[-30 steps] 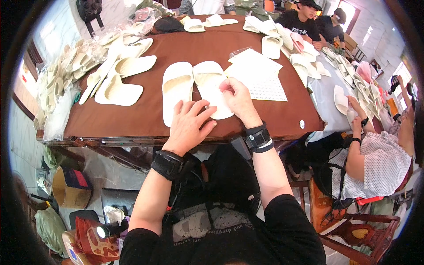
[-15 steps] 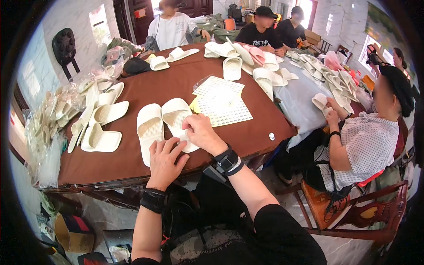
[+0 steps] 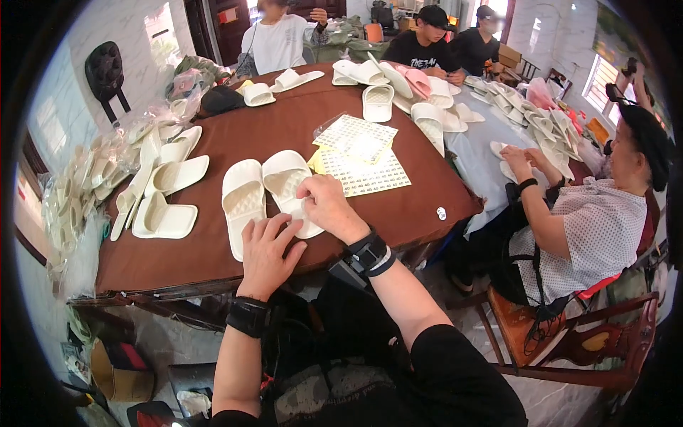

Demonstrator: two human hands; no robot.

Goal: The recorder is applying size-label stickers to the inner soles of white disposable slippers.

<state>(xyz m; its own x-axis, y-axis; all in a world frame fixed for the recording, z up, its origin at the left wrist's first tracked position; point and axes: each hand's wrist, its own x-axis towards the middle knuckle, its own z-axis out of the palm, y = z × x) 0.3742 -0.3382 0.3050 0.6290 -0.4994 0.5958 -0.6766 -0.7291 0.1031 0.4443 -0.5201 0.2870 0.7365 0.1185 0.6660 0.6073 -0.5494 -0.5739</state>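
A shiny stone wall (image 3: 60, 92) stands at the left of the room, and a big brown table (image 3: 235, 135) fills the middle. Two white slippers sit side by side on it, near the table's front edge, with their open heel ends toward the person. They are the left slipper (image 3: 244, 203) and the right slipper (image 3: 283, 176).

The left hand (image 3: 267, 255) is palm down by the heel ends, with its fingers loose and spread, gripping nothing. I cannot tell if its fingertips touch the slippers. The right hand (image 3: 329, 211) is at the right slipper, with its thumb and fingers bent in close together. I cannot tell if it pinches something tiny. Both wrists wear black bands.

Just past the right hand lie paper sheets (image 3: 366, 173) with rows of small marks, and a yellow bit (image 3: 316, 162) peeks out beside them. A small white tag (image 3: 441, 213) lies near the right edge.

More white slippers (image 3: 165, 217) lie to the left, next to slippers in clear bags (image 3: 75, 192). A pink slipper (image 3: 414, 80) sits in the far pile. On the right, a co-worker in a dotted shirt (image 3: 569, 235) sits on a wooden chair (image 3: 594, 345).
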